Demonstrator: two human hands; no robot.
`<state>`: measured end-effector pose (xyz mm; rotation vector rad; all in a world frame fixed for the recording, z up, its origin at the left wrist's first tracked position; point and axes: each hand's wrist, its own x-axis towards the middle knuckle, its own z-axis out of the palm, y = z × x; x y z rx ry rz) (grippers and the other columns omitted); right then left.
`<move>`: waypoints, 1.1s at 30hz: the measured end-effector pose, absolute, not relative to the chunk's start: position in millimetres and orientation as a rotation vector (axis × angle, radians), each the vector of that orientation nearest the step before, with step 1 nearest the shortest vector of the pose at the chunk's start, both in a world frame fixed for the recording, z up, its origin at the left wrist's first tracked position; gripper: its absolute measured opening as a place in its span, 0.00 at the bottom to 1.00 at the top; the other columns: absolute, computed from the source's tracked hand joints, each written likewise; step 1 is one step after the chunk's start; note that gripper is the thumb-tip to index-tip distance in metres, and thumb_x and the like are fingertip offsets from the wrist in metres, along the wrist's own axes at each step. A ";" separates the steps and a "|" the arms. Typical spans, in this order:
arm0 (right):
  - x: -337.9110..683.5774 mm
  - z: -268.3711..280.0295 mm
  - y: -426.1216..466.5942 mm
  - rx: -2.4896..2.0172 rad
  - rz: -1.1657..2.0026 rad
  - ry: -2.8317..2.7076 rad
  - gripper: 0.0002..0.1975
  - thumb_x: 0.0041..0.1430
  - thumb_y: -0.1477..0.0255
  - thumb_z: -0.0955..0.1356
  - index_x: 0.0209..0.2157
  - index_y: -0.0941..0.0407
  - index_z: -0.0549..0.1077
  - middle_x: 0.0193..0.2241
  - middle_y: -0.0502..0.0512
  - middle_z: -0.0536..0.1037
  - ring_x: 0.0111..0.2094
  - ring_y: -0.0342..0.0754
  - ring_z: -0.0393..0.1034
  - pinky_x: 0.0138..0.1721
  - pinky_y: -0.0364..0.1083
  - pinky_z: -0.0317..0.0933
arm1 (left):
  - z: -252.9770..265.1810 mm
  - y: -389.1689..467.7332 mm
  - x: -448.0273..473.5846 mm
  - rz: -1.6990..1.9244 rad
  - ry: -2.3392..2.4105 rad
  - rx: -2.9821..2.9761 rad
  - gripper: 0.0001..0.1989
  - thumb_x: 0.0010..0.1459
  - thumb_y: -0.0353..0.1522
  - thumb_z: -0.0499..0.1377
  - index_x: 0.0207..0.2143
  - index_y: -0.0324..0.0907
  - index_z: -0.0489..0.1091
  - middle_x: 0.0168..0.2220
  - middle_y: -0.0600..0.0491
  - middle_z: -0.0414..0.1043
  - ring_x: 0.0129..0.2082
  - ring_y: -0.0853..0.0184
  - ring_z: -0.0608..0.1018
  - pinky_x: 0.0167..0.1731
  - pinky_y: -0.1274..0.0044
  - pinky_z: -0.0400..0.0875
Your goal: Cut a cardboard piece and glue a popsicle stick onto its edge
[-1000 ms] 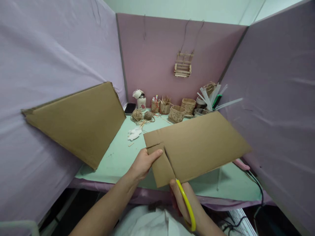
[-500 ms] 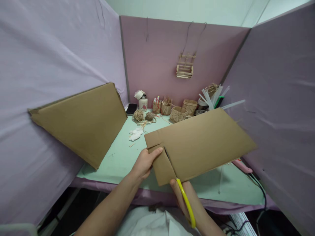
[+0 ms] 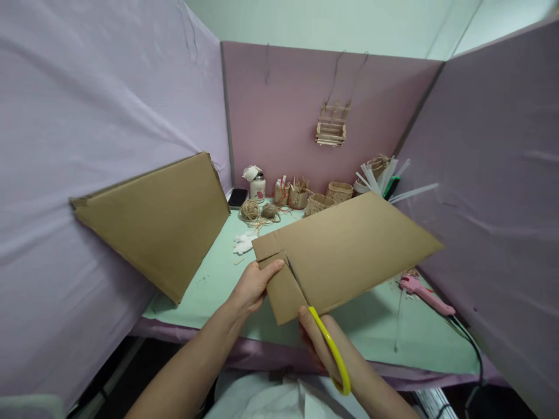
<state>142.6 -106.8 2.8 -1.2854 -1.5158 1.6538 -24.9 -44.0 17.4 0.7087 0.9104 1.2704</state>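
Held up above the table is a brown cardboard sheet [image 3: 349, 250], tilted with its right corner pointing away. A slit runs through it from near the middle of its left part down to the near edge, beside a smaller rectangular flap [image 3: 283, 294]. My left hand [image 3: 255, 285] pinches that flap, thumb on top and fingers underneath. At the near edge, my right hand [image 3: 321, 334] grips yellow-handled scissors [image 3: 334, 352], placed at the lower end of the slit. The blades are mostly hidden by the cardboard.
A second cardboard sheet [image 3: 161, 221] leans on the left fabric wall. A pink glue gun [image 3: 425, 294] with a cord lies at right. Twine balls [image 3: 250, 210], a jar [image 3: 257, 187], a phone [image 3: 238, 198], small baskets [image 3: 318, 203] and glue sticks [image 3: 384, 177] line the back.
The cardboard has shifted slightly left in view, and the glue gun shows more fully. Both hands keep their grips. The whole scene sits a little lower as the camera has moved.
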 end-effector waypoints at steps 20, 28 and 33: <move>123.9 -12.5 -115.3 -1.095 2.072 -0.853 0.34 0.34 0.41 0.73 0.29 0.53 0.61 0.14 0.34 0.46 0.15 0.34 0.34 0.16 0.38 0.33 | 21.3 -34.3 -43.4 1.219 0.833 0.678 0.29 0.35 0.39 0.75 0.41 0.36 0.74 0.38 0.47 0.79 0.33 0.64 0.79 0.35 0.74 0.74; 128.6 0.9 -116.4 -1.237 1.838 -1.399 0.34 0.45 0.35 0.62 0.21 0.55 0.60 0.13 0.43 0.61 0.14 0.37 0.54 0.16 0.40 0.47 | 25.1 -37.5 -45.6 1.198 0.828 0.735 0.28 0.36 0.39 0.74 0.40 0.37 0.74 0.38 0.47 0.79 0.33 0.64 0.79 0.34 0.74 0.73; 132.4 -4.9 -118.7 -1.348 1.700 -1.548 0.35 0.48 0.34 0.57 0.21 0.55 0.61 0.12 0.43 0.60 0.13 0.38 0.53 0.15 0.40 0.46 | 22.8 -39.2 -45.0 1.175 0.817 0.737 0.28 0.36 0.39 0.74 0.40 0.37 0.75 0.38 0.48 0.80 0.33 0.64 0.79 0.34 0.74 0.73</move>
